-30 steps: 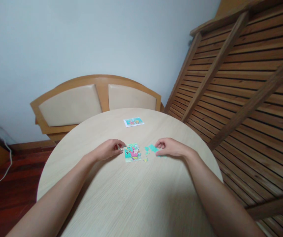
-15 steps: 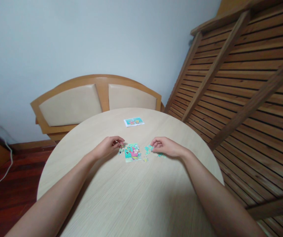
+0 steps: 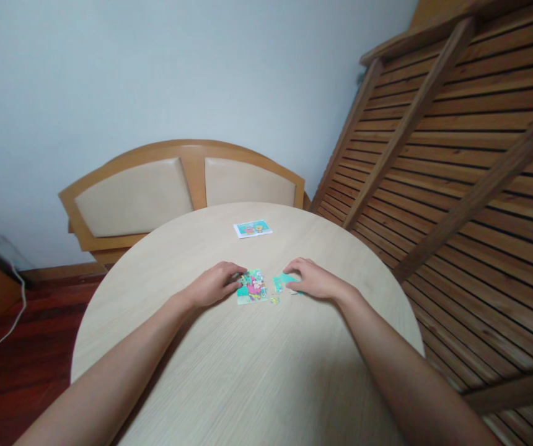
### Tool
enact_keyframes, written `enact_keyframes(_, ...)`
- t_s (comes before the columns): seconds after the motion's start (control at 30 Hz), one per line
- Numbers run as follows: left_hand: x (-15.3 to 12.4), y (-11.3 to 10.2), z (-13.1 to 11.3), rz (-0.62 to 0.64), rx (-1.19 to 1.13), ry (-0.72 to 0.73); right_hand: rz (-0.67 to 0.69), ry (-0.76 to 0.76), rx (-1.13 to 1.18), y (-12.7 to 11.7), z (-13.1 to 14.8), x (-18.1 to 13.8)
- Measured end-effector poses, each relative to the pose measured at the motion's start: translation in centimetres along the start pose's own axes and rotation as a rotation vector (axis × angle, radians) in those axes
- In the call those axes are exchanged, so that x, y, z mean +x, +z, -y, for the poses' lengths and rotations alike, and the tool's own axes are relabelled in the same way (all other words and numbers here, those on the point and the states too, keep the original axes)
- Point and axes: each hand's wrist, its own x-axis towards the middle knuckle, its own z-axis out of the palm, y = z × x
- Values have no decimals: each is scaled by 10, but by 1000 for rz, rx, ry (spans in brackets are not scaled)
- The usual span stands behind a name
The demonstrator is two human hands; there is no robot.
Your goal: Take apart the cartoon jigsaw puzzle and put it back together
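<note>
A small, partly joined jigsaw puzzle (image 3: pixel 252 288) in teal and pink lies on the round pale wooden table (image 3: pixel 248 371). My left hand (image 3: pixel 215 285) rests at its left edge, fingers curled with the tips pressing on the puzzle's upper left corner. My right hand (image 3: pixel 310 279) lies palm down on loose teal pieces (image 3: pixel 279 284) just right of the puzzle, fingers bent over them. A tiny loose piece (image 3: pixel 274 300) sits below these. What the fingers pinch, if anything, is hidden.
A printed reference card (image 3: pixel 252 229) lies on the table's far side. Behind the table stands a padded wooden headboard (image 3: pixel 183 186) against the wall. A slatted wooden frame (image 3: pixel 457 155) leans at the right. A cable (image 3: pixel 1 322) trails over the dark floor at left.
My left hand has moved right onto the puzzle's corner, covering the loose piece it was handling. My right hand has flattened down over the teal pieces.
</note>
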Motion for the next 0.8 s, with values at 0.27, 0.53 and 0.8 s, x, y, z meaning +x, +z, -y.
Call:
enact_keyframes(0.27,2,0,1,-1,10,-46,4,80,50,5,-2,4)
enact_keyframes(0.53,3,-2,4,-64,7,-47,-18,111,42,8,3,2)
enact_keyframes(0.8,1,-7,-2,-171,48,-119,14,120,24,6,9,1)
